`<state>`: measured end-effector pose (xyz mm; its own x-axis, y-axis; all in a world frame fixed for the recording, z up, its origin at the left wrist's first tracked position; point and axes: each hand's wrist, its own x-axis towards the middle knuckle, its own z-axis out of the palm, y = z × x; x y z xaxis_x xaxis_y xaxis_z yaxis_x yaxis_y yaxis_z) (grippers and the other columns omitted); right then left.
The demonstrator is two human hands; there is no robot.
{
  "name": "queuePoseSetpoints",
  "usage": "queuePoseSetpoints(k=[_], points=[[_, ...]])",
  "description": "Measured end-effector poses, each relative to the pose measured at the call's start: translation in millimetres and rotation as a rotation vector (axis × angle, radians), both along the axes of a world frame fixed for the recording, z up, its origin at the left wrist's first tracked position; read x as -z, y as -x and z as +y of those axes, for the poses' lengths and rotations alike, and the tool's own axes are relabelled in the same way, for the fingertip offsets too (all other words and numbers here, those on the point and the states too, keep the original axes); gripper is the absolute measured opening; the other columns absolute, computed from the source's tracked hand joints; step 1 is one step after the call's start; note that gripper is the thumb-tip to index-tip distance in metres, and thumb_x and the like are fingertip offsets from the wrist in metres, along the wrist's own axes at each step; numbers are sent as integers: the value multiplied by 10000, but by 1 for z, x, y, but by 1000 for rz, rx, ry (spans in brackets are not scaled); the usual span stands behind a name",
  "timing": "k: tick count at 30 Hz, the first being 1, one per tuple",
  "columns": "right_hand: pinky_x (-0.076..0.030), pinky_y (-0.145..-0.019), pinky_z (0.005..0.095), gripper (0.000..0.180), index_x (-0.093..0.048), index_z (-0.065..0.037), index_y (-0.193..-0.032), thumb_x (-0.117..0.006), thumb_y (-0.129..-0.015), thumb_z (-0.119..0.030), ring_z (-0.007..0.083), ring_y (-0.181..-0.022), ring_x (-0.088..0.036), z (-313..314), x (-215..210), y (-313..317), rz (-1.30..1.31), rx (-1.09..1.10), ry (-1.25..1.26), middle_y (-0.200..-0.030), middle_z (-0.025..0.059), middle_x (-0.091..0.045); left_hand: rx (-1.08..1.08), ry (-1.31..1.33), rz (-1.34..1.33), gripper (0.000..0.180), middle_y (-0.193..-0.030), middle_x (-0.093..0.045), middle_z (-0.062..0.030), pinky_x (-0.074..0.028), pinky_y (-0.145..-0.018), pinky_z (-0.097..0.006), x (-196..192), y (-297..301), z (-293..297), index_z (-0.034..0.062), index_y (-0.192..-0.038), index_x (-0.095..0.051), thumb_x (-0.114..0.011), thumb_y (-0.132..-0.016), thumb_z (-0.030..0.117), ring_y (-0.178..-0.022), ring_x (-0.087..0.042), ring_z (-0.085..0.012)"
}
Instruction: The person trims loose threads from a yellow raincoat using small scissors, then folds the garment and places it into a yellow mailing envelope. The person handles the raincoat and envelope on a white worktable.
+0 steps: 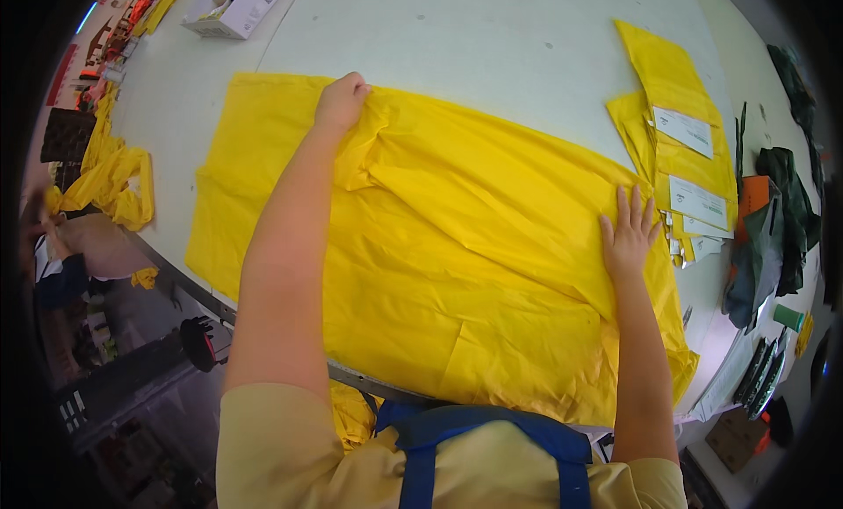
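A large piece of yellow waterproof-looking fabric (492, 245) lies spread over the pale table, wrinkled across its middle and reaching the near edge. At its far edge, left of centre, my left hand (342, 102) is closed on the fabric, drawing creases around the grip. Over on the right side, my right hand (629, 237) rests flat on the same fabric with its fingers spread. Just beyond that hand is a stack of folded yellow pieces (680, 96) with white printed labels (698, 202) on them.
The pale table (421, 30) extends far back. A white box (237, 13) stands at the far left. Yellow fabric (123, 188) hangs at the left edge, near another person (83, 245). Dark green garments (777, 219) and a green roll (788, 317) lie at right.
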<state>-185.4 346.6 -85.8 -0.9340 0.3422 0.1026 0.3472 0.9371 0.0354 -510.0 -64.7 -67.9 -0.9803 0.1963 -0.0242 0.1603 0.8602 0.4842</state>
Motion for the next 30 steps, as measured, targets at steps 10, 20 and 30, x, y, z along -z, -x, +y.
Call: queuePoseSetpoints(k=[10,20,30], points=[[-438,-898,426,469,-546,-92,-1194,-601,-729,-93,357,-1013,-558,31,-83,103,-541,-150,88,-1049,152,-628,453,547,-78,80,-962,-596,-53,-443,-747,-371,-23,20,19,87,-852,-557,-613,-802,114,-925,-545,-275],[-405,-579,400,207,-476,-23,-813,-572,-666,87,379,-667,-521,-36,-208,-68,-82,-218,304,-677,177,-494,634,131,579,143,-852,-556,-101,-452,-653,-401,-140,-109,-88,91,-830,-529,-617,-722,56,-794,-545,-312],[-449,-587,388,201,-538,-101,-805,-591,-617,-56,266,-643,-563,-149,-102,-250,-118,-483,371,-684,73,-538,582,38,-58,217,-915,-572,-119,-422,-797,-422,-120,-315,-189,96,-897,-603,-642,-701,179,-912,-536,-332]])
